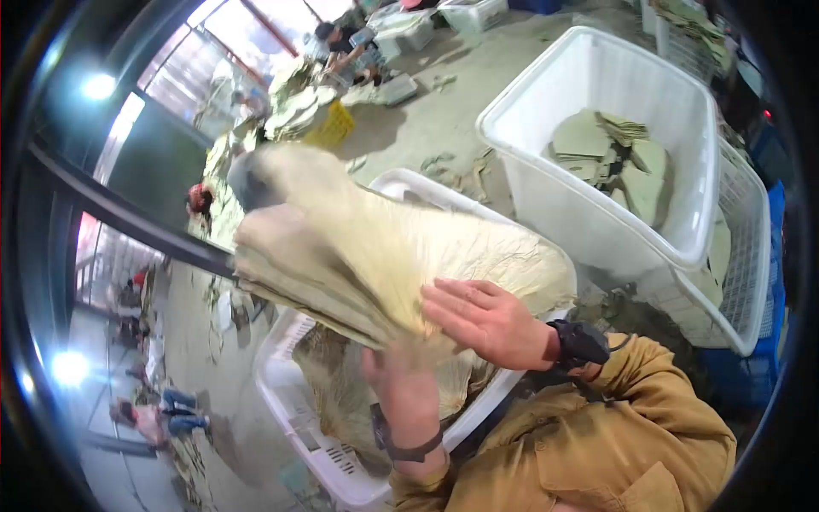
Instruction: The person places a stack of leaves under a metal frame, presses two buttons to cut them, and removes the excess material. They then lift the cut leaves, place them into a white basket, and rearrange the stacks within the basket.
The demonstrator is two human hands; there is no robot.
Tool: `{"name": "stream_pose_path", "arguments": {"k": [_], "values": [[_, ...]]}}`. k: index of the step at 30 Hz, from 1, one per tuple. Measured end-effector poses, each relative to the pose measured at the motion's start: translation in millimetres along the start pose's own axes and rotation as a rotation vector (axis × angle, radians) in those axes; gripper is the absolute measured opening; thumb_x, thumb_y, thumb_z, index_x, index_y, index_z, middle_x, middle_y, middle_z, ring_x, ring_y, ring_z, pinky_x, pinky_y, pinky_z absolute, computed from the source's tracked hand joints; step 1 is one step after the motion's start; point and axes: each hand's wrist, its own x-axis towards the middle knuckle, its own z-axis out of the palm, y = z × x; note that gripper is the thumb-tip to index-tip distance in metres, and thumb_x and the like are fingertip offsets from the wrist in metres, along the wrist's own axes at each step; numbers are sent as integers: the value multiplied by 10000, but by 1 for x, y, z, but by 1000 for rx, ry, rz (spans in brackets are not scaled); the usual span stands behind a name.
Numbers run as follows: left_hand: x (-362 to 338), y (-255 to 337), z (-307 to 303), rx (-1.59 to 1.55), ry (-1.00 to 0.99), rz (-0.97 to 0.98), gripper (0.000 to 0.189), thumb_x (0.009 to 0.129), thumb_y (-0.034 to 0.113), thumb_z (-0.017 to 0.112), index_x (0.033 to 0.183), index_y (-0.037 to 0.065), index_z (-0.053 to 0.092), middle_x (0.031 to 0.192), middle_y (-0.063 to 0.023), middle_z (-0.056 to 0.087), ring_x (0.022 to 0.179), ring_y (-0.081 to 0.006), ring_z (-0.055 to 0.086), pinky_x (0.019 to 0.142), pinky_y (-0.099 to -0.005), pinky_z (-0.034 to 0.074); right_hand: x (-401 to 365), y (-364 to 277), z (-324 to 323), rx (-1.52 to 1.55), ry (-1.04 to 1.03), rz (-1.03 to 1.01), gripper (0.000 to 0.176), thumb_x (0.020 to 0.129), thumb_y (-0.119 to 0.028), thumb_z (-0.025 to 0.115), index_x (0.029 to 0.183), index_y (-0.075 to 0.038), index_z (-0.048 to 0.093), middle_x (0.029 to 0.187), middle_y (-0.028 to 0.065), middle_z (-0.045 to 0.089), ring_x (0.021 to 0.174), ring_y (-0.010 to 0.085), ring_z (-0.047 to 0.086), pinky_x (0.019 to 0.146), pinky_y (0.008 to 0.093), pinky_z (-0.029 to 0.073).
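Note:
A stack of pale yellow-beige, wrinkled, leather-like sheets (316, 273) stands fanned out, its far end smeared by motion. My left hand (405, 384), with a dark band on the wrist, grips the stack's near edge. That hand is blurred and its fingers are partly hidden. My right hand (478, 320), wearing a black watch, lies flat on the top sheet with its fingers stretched out. Under the stack is a white plastic basket (277, 380) with more such sheets inside.
To the right stands a large white bin (597, 218) holding cut sheet pieces (644, 175). Another white crate (751, 247) and a blue crate (775, 299) are beside it. Scraps lie on the floor. Several people sit farther off, near piles and a yellow basket (331, 128).

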Motion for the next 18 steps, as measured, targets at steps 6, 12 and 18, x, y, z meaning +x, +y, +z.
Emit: {"name": "stream_pose_path", "arguments": {"k": [6, 12, 18], "values": [[-55, 12, 28, 237, -156, 101, 502, 815, 59, 540, 1288, -71, 431, 1232, -139, 523, 1064, -238, 566, 925, -363, 468, -44, -57, -83, 314, -253, 54, 790, 752, -271, 764, 1372, -12, 350, 1414, 239, 397, 1306, 352, 417, 1063, 407, 368], [-131, -28, 115, 1037, -712, 972, 584, 705, 107, 668, 1236, -67, 499, 1211, -318, 524, 1090, -501, 540, 899, -507, 482, -114, -117, -139, 499, 559, 819, 272, 873, -199, 665, 1054, -6, 602, 944, 50, 635, 841, 118, 588, 719, 283, 489], [-221, -22, 173, 395, -1054, 1096, 391, 816, 174, 660, 1142, -22, 571, 1149, -260, 563, 1020, -386, 596, 904, -435, 484, -240, -137, -217, 844, 1406, 773, 145, 922, -130, 585, 1044, -51, 593, 933, 3, 614, 841, 94, 583, 713, 276, 489]]}}
